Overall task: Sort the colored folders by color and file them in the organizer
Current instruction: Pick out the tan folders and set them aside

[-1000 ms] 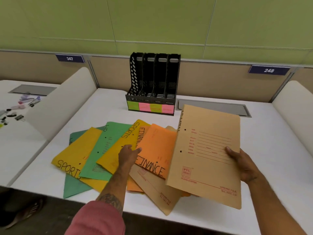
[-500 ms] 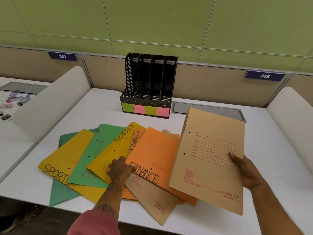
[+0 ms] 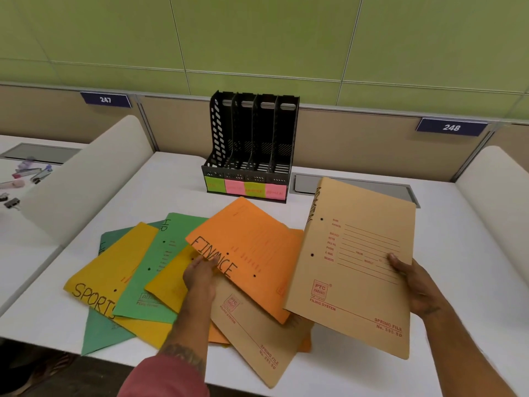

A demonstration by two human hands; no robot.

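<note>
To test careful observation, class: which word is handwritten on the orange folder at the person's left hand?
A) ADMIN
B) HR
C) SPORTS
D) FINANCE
D: FINANCE runs along the edge of the orange folder that the left hand grips; the right hand holds a tan folder.

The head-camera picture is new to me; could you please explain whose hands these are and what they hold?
No machine here: a person wears one camera on the head, looking forward and down at two bare hands. The right hand holds up a tan paper folder. The left hand grips the edge of an orange paper folder marked FINANCE. On the white table lie fanned yellow folders, green folders and another tan folder. Behind stands a black plastic four-slot organizer with green and pink labels.
</note>
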